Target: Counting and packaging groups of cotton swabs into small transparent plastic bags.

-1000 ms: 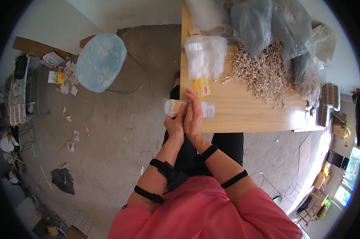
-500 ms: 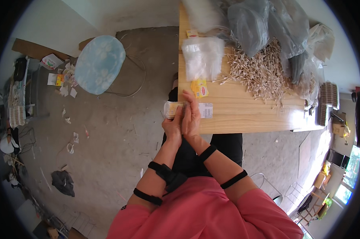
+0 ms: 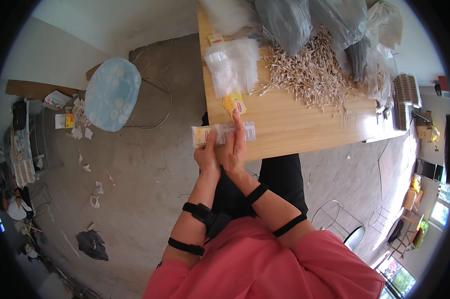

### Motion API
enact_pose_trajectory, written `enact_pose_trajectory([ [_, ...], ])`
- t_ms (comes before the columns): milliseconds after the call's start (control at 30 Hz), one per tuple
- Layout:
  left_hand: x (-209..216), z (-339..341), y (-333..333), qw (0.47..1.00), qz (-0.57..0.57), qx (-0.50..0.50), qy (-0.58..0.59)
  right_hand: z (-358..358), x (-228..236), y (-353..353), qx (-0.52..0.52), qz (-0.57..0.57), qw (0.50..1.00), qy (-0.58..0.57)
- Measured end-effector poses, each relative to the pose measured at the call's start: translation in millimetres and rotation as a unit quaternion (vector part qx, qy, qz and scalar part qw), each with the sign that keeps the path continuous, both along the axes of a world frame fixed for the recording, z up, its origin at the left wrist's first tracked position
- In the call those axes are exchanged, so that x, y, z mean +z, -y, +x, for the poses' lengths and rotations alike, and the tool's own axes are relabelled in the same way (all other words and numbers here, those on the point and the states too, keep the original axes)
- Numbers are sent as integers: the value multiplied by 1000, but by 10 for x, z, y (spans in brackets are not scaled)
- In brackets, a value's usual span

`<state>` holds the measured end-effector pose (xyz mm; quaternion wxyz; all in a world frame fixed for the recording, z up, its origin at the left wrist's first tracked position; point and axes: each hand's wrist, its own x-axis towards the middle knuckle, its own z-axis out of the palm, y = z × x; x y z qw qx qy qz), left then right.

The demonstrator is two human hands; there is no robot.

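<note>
your left hand (image 3: 206, 155) and right hand (image 3: 235, 149) meet just left of the frame's centre, at the near edge of the wooden table (image 3: 304, 124). both are closed on one small clear packet (image 3: 224, 133) with a yellow end: the left grips the yellow end, and the right lies flat along it with fingers straight. above them, on the table, lies a loose yellow label (image 3: 234, 102), then a stack of clear bags (image 3: 232, 70). a heap of pale sticks (image 3: 309, 74) spreads across the upper middle, beside grey plastic sacks (image 3: 289, 22). a blue stool (image 3: 112, 93) stands at upper left.
</note>
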<state>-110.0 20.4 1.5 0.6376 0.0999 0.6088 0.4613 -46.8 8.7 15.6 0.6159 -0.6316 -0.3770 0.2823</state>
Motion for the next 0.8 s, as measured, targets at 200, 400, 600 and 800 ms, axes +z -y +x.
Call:
enact_pose_trajectory([
  [200, -111, -107, -3, 999, 42, 9, 30, 78, -29, 424, 101, -80, 992, 11],
  [400, -135, -140, -19, 993, 53, 17, 99, 21, -116, 398, 125, -147, 942, 273],
  [600, -154, -153, -18, 994, 45, 11, 98, 23, -120, 376, 147, -145, 937, 282],
  [800, -175, -174, -16, 995, 27, -9, 100, -41, -112, 317, 152, -147, 945, 249],
])
